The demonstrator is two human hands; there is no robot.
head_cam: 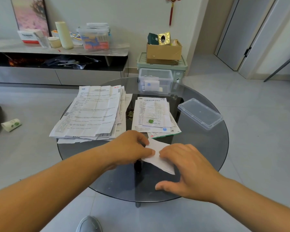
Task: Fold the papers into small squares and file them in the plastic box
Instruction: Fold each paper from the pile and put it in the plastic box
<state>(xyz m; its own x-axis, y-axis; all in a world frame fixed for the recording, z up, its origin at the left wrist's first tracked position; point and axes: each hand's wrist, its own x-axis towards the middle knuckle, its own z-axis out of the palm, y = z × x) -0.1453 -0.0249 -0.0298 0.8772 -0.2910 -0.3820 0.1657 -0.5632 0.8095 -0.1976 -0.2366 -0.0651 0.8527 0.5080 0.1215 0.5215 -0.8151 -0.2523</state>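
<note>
Over the near part of a round dark glass table (208, 164), the left hand (132, 148) pinches one end of a folded paper (159, 156) while the right hand (186, 168) presses on it with fairly straight fingers, thumb spread wide toward the table's near edge. Beyond the hands lie two piles: a big stack of creased sheets (90, 113) on the left and a smaller stack of leaflets (153, 114) just beside it. At the far edge stands a clear plastic box (155, 81), open, with a few folded papers inside. Its lid (200, 113) lies flat, off to the right. A grey shoe (89, 224) shows on the tiled floor below.
</note>
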